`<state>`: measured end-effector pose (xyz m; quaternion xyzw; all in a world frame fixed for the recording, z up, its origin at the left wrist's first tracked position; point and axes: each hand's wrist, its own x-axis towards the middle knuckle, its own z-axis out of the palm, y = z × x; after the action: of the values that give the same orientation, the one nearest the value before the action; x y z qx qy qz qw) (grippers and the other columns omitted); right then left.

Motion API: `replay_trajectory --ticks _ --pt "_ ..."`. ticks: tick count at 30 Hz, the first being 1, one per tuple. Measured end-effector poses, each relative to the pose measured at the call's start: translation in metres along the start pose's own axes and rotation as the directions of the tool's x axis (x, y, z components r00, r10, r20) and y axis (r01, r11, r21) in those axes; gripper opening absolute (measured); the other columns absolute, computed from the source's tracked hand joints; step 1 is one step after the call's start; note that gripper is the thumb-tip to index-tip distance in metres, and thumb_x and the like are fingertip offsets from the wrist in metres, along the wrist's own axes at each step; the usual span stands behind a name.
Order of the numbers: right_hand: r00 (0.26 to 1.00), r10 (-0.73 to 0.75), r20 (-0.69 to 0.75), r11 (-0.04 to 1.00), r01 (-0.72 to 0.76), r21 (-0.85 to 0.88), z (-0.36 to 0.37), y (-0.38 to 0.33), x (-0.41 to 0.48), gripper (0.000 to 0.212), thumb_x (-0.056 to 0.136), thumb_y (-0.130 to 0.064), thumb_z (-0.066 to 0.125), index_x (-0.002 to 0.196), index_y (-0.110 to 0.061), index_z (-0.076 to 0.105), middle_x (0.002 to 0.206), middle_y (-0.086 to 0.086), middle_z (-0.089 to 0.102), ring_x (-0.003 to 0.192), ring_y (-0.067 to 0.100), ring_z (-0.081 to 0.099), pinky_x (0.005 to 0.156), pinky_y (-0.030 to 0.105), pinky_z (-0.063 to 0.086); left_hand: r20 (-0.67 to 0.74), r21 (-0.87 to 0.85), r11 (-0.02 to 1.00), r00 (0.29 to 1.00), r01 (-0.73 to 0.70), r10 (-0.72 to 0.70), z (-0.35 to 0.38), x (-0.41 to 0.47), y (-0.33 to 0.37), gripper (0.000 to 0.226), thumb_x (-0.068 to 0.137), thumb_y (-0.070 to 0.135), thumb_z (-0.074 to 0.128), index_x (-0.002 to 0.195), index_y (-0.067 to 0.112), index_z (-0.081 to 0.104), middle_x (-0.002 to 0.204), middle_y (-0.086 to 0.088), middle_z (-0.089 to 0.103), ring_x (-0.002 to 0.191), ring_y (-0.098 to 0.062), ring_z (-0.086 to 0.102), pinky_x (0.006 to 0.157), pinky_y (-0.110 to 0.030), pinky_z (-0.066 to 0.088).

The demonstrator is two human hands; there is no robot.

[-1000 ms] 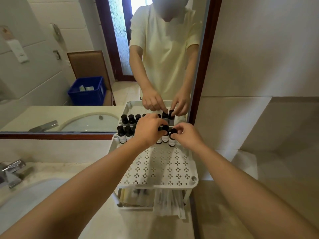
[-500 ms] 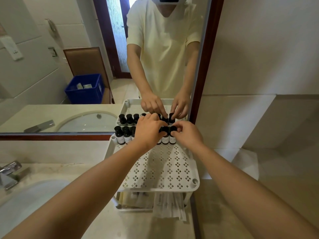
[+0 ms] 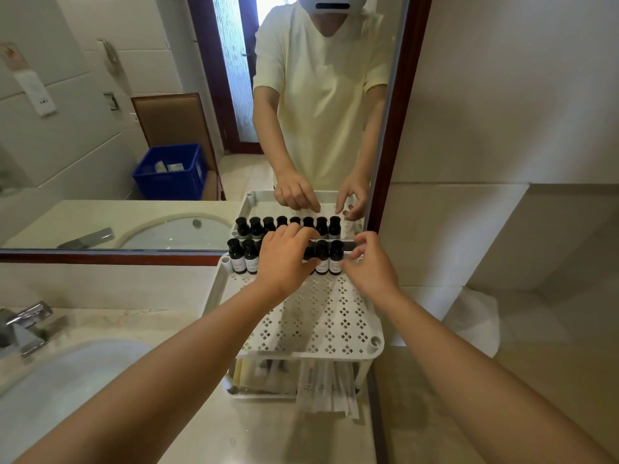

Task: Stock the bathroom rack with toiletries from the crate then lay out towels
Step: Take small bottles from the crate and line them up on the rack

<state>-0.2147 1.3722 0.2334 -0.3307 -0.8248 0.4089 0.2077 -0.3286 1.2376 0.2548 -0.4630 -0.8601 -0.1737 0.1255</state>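
Observation:
A white perforated two-tier rack (image 3: 311, 326) stands on the counter against the mirror. A row of several small dark bottles (image 3: 330, 259) with white labels stands along the back edge of its top shelf. My left hand (image 3: 284, 259) lies over the middle of the row, fingers loosely spread and touching the bottles, hiding some of them. My right hand (image 3: 371, 266) hovers just right of the end bottle, thumb and fingers apart, holding nothing. Wrapped white packets (image 3: 321, 383) fill the lower shelf. The mirror shows the blue crate (image 3: 170, 172) behind me.
A sink basin (image 3: 50, 380) and chrome faucet (image 3: 26, 326) are at the left on the marble counter (image 3: 254, 430). A folded white cloth (image 3: 475, 316) lies on the ledge at the right. The mirror's dark wooden frame (image 3: 392, 128) rises beside the rack.
My right hand let go of the end bottles, opened its fingers and slid slightly right. My left hand stays on the row. The view has tilted a little upward.

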Motion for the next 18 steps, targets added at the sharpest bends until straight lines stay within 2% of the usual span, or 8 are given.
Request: replay_trajectory --ticks 2,5,8,12,18 --pt "1.000 0.000 0.002 0.999 0.000 0.045 -0.002 -0.002 -0.008 0.032 0.082 -0.024 0.068 0.103 -0.034 0.046 0.089 -0.010 0.057 0.073 0.010 0.059 0.058 0.028 0.044 0.001 -0.155 0.987 0.999 0.041 -0.042 -0.003 -0.015 0.000 0.033 0.084 0.038 0.067 0.115 0.029 0.058 0.097 0.011 0.055 0.090 -0.009 0.053 0.076 -0.028 0.044" --pt "0.999 -0.017 0.032 0.996 0.015 0.090 -0.001 -0.004 -0.019 0.023 0.084 -0.027 0.067 0.104 -0.032 0.056 0.095 -0.013 0.059 0.082 0.003 0.059 0.063 0.022 0.043 0.089 -0.347 0.924 0.986 0.161 -0.139 -0.006 -0.040 -0.002 0.025 0.088 0.043 0.063 0.111 0.033 0.057 0.095 0.016 0.055 0.082 -0.002 0.055 0.068 -0.026 0.050" --pt "0.998 -0.019 0.059 0.993 0.012 0.114 0.003 -0.010 -0.034 0.025 0.084 -0.025 0.067 0.108 -0.030 0.059 0.099 -0.011 0.060 0.087 0.005 0.060 0.067 0.022 0.048 0.137 -0.415 0.876 0.969 0.246 -0.207 -0.009 -0.065 -0.005 0.026 0.089 0.045 0.061 0.112 0.033 0.057 0.094 0.016 0.056 0.080 -0.001 0.058 0.068 -0.030 0.054" --pt "0.998 -0.031 0.051 0.989 0.023 0.149 0.012 -0.027 -0.058 0.031 0.084 -0.025 0.068 0.113 -0.027 0.058 0.097 -0.009 0.059 0.082 0.007 0.060 0.065 0.024 0.049 0.161 -0.474 0.816 0.943 0.333 -0.291 -0.021 -0.095 -0.012 0.025 0.089 0.042 0.061 0.112 0.031 0.057 0.093 0.014 0.060 0.081 -0.002 0.060 0.073 -0.036 0.055" --pt "0.994 -0.060 0.089 0.982 0.043 0.186 0.030 -0.057 -0.111 0.034 0.085 -0.028 0.065 0.118 -0.025 0.057 0.101 -0.008 0.060 0.085 0.008 0.060 0.069 0.030 0.055 0.119 -0.541 0.755 0.922 0.371 -0.368 -0.053 -0.149 -0.021 0.021 0.089 0.040 0.061 0.109 0.034 0.058 0.090 0.016 0.061 0.077 0.001 0.060 0.069 -0.026 0.051"
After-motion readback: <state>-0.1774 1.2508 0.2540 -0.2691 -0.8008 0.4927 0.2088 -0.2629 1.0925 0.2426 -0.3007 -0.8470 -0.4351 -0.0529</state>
